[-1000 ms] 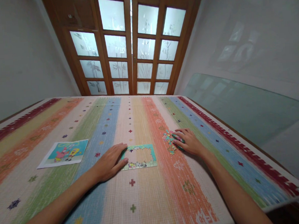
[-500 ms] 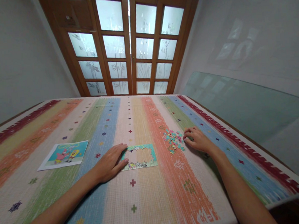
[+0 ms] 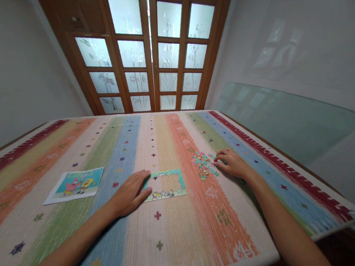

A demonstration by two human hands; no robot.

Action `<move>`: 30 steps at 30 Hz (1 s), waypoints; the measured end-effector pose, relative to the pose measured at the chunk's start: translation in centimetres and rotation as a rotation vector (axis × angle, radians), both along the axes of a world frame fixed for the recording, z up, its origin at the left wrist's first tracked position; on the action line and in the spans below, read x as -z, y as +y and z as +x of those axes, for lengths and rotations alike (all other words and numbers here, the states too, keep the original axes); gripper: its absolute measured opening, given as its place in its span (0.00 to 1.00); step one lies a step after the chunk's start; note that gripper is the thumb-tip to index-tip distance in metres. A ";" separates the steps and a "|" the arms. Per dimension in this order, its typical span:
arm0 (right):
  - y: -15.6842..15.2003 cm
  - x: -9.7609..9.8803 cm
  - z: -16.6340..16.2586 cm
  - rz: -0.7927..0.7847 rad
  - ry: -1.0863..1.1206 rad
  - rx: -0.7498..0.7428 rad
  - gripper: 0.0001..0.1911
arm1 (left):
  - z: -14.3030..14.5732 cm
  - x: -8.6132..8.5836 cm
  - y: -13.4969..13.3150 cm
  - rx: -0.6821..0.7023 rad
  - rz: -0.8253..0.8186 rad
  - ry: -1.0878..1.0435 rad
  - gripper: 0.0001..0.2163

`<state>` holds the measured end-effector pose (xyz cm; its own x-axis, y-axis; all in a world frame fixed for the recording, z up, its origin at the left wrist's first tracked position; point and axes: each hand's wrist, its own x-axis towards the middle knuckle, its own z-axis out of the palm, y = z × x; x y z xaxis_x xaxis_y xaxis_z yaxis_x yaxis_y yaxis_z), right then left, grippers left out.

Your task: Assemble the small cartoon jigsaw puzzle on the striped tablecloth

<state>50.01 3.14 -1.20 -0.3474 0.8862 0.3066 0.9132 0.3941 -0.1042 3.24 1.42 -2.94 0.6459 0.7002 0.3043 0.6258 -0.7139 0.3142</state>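
Observation:
A small jigsaw frame [image 3: 166, 184] with a teal border and an unfilled middle lies on the striped table cloth [image 3: 179, 231]. My left hand [image 3: 130, 192] rests flat on the frame's left edge, fingers stretched out. A heap of loose puzzle pieces [image 3: 203, 164] lies just right of the frame. My right hand [image 3: 233, 164] sits at the right side of the heap, fingers curled, fingertips touching the outer pieces. Whether a piece is pinched between them does not show.
A printed reference picture [image 3: 75, 185] with cartoon figures lies on the table to the left. Wooden doors with frosted glass panes [image 3: 149, 53] stand behind the table. A sheet of glass [image 3: 284, 120] leans on the right wall. The table's right edge [image 3: 334, 211] is close to my right arm.
My right hand has come off the top of the heap and moved to its right side, then edged back toward the pieces. My left hand has stayed on the frame.

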 end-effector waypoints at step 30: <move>0.0 0.8 -2.3 0.063 0.092 -0.174 0.17 | 0.0 0.4 0.1 0.009 -0.014 0.015 0.23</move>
